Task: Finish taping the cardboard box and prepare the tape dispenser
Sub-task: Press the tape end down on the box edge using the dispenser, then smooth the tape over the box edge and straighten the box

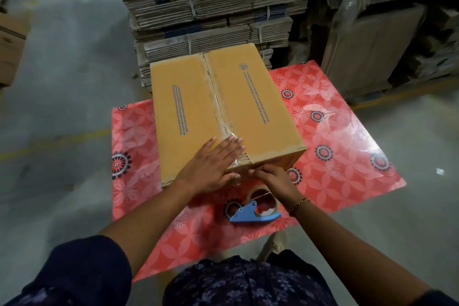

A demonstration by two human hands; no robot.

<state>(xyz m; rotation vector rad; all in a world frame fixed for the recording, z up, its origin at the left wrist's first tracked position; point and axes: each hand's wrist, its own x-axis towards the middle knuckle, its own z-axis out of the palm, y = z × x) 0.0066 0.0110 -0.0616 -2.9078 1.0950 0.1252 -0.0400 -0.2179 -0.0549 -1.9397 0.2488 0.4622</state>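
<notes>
A closed brown cardboard box (248, 97) with blue print lies on a red flowered table (342, 146). Clear tape runs along its centre seam and over the near edge. My left hand (213, 164) lies flat, fingers spread, on the near end of the seam. My right hand (275, 177) presses its fingertips against the box's near side, at the tape end below the edge. A blue tape dispenser (255, 208) with a roll of clear tape lies on the table just in front of the box, under my right wrist, held by neither hand.
Tall stacks of strapped flat cardboard (211, 7) rise right behind the table. Plastic-wrapped pallets of cartons (385, 40) stand at the back right. Another carton (10, 42) sits at the far left. Grey concrete floor with a yellow line surrounds the table.
</notes>
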